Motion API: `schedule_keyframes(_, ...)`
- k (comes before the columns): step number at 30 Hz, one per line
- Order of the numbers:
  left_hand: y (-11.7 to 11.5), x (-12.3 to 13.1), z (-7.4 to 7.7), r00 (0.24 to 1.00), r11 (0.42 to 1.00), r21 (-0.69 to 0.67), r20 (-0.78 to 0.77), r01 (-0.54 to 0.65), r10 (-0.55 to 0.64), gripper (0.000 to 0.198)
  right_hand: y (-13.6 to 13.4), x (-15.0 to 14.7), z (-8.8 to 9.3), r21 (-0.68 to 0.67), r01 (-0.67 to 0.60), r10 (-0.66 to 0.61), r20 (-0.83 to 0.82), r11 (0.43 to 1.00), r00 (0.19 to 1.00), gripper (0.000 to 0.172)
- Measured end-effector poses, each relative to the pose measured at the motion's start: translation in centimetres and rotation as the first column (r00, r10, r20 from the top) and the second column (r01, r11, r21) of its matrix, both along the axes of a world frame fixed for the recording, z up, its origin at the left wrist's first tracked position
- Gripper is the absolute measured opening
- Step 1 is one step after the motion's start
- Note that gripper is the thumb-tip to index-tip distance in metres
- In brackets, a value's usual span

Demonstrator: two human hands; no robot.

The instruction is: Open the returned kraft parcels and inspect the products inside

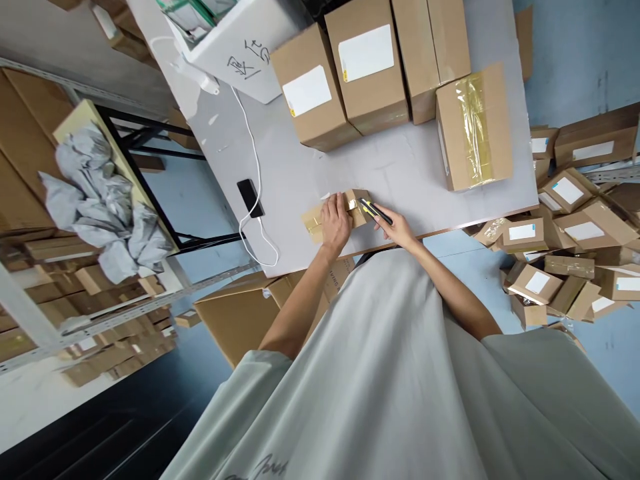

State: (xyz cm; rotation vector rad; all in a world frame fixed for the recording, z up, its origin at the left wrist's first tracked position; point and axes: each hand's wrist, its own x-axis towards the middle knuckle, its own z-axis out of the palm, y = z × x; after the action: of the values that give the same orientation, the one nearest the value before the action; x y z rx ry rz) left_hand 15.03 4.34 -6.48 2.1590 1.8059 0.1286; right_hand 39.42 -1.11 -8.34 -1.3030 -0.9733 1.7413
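Note:
A small cardboard box (pixel 316 222) lies on the table near its front edge, with shiny tape along its top. My left hand (pixel 337 222) rests over the middle of this box, fingers curled on it and holding it down. In my right hand (pixel 397 228) is a black and yellow box cutter (pixel 376 211), gripped by its handle. The cutter's front end points left and meets the right end of the box; the blade itself is too small to make out.
Larger cartons (pixel 367 73) stand along the back of the grey table (pixel 400 163); a taped carton (pixel 475 133) sits at right. To the left are a white bin (pixel 245 50) and a black phone-like device (pixel 250 198) with a white cable. Boxes (pixel 575 230) pile on the floor.

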Motion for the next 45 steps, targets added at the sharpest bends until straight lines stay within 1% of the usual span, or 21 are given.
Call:
schedule_keyframes(3,-0.1,0.2,0.0,1.0,1.0,0.009,0.021,-0.01,0.01,0.072,-0.1,-0.1,-0.1,0.012,-0.009,0.009,0.023,1.0,1.0,0.078)
schedule_keyframes(7,-0.1,0.3,0.2,0.998,0.999,-0.016,0.061,-0.028,0.029,0.072,-0.2,0.0,-0.2,0.025,-0.008,0.006,0.046,1.0,0.999,0.077)
schedule_keyframes(12,-0.3,0.4,0.1,0.997,0.999,0.002,0.065,-0.047,0.047,0.07,0.2,0.0,-0.4,0.023,-0.014,0.012,0.082,1.0,0.997,0.076)
schedule_keyframes(18,-0.1,0.2,-0.1,0.997,0.999,-0.011,0.063,-0.032,0.033,0.068,0.6,0.2,-0.7,0.011,-0.043,0.042,0.089,0.999,0.995,0.079)
schedule_keyframes(24,-0.1,0.1,-0.2,0.999,1.0,0.0,0.052,-0.016,0.016,0.065,0.7,0.4,-0.4,0.031,-0.071,0.068,0.091,0.997,0.994,0.076)
schedule_keyframes(29,0.0,0.1,-0.2,0.998,1.0,-0.001,0.066,-0.019,0.019,0.065,2.0,1.0,0.2,0.056,-0.139,0.132,0.111,0.989,0.985,0.075)
schedule_keyframes(33,0.3,-0.2,-0.3,0.997,0.999,-0.033,0.071,-0.022,0.024,0.067,2.7,2.2,0.7,0.092,-0.238,0.222,0.158,0.967,0.962,0.066)
schedule_keyframes(36,0.4,-0.5,-0.3,0.998,0.999,-0.031,0.068,-0.008,0.01,0.068,2.4,3.1,1.1,0.08,-0.274,0.254,0.199,0.958,0.947,0.061)
schedule_keyframes(40,-0.1,-0.9,-0.2,0.997,0.998,-0.054,0.073,0.031,-0.027,0.069,1.3,3.7,1.3,0.063,-0.295,0.28,0.181,0.953,0.943,0.059)
schedule_keyframes(42,-0.4,-1.1,-0.1,0.995,0.998,-0.057,0.09,0.041,-0.036,0.068,0.8,3.7,1.3,0.088,-0.285,0.263,0.204,0.955,0.943,0.058)
schedule_keyframes(45,-0.8,-1.7,0.3,0.989,0.997,-0.039,0.133,0.07,-0.064,0.061,0.0,3.3,1.1,0.114,-0.257,0.22,0.265,0.959,0.939,0.057)
